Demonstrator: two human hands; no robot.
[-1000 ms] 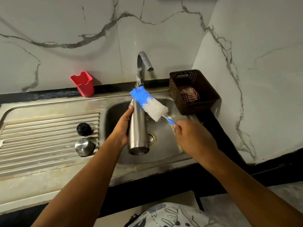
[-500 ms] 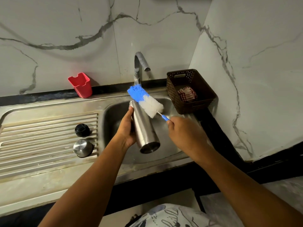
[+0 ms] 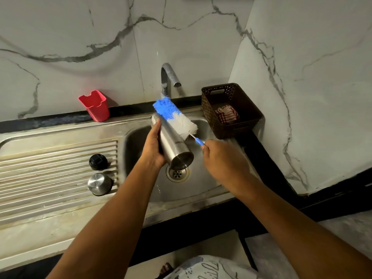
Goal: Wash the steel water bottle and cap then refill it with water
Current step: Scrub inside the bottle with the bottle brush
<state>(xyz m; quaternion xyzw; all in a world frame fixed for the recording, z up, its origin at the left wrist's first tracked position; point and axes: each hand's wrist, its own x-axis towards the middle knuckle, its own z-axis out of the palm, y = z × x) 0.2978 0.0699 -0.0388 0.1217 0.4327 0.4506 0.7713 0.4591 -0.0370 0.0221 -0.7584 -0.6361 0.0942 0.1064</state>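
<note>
My left hand [image 3: 153, 147] grips the steel water bottle [image 3: 174, 147] over the sink basin [image 3: 136, 143]; the bottle is tilted with its base toward me and its neck pointing at the tap. In my right hand [image 3: 221, 158] I hold the blue handle of a bottle brush [image 3: 175, 118], whose blue and white bristles lie along the bottle's upper side. Two cap pieces rest on the ribbed drainboard [image 3: 50, 168] to the left: a black inner cap [image 3: 98, 162] and a steel outer cap [image 3: 99, 184].
A curved tap [image 3: 168, 77] stands behind the basin with no water visible from it. At the back left stands a red plastic holder [image 3: 95, 105]. A brown basket [image 3: 231, 109] holding a checked cloth sits right of the sink. The drain [image 3: 178, 173] lies below the bottle.
The bottle has tipped from nearly upright to a slant, its base swinging right and toward me. The brush has slid along the bottle's side with my right hand following.
</note>
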